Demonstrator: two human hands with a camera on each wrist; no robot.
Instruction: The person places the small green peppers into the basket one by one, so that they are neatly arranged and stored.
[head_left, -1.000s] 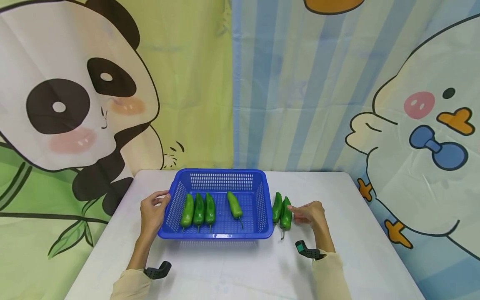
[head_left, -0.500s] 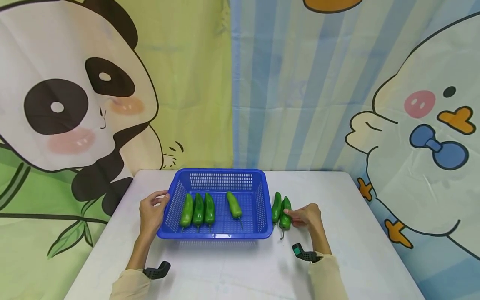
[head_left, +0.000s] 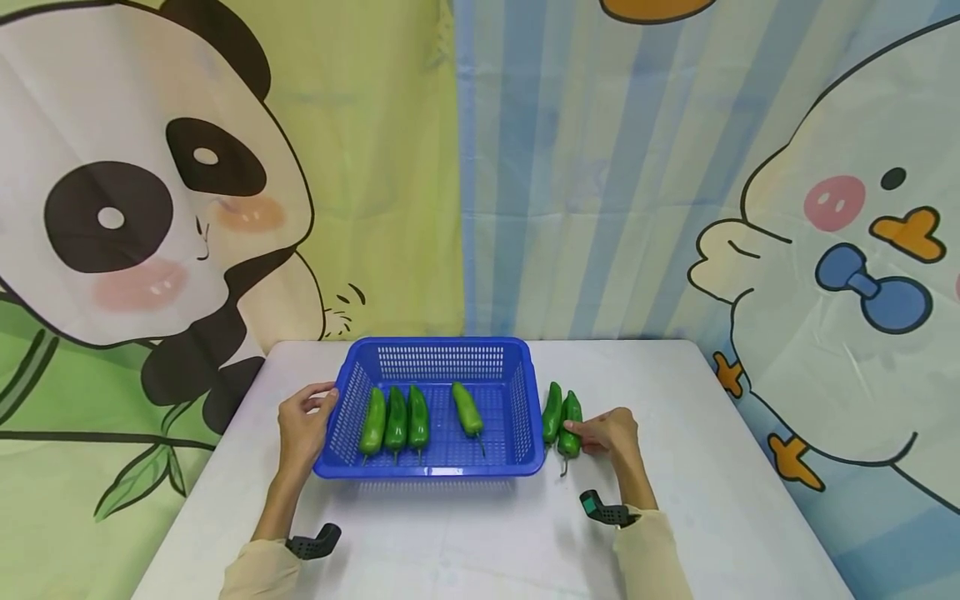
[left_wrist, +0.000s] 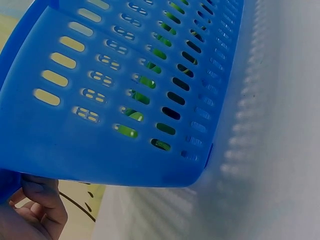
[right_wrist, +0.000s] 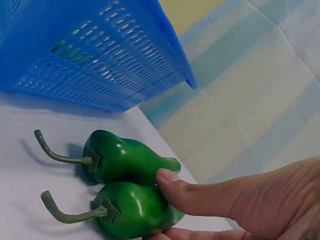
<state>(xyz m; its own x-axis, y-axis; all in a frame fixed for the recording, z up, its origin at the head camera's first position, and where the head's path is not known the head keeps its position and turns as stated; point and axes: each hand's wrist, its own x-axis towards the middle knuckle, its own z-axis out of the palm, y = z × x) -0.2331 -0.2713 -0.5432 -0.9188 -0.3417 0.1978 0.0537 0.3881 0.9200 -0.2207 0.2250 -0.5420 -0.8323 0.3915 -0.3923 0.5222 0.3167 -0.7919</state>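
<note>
A blue perforated plastic basket [head_left: 432,472] stands on the table with several green chili peppers lying in it, one [head_left: 468,410] apart from the row at the left. My left hand [head_left: 303,425] pinches the basket's left rim; in the left wrist view its curled fingers [left_wrist: 47,200] show under the rim. Right of the basket, two more green chili peppers lie side by side, stems toward me. My right hand [head_left: 611,432] pinches the nearer pepper [right_wrist: 132,207], thumb across its upper side and fingers at its other side. The farther pepper [right_wrist: 122,157] lies right against it, by the thumb tip.
A white table [head_left: 465,550] carries everything. Behind it hang printed curtains, a panda [head_left: 112,208] at the left and a white bird [head_left: 840,358] at the right. Both wrists wear black camera mounts [head_left: 315,542].
My right hand has moved left onto the right-hand pepper, its thumb now across it. The left hand keeps its grip on the rim, and the basket stays in place.
</note>
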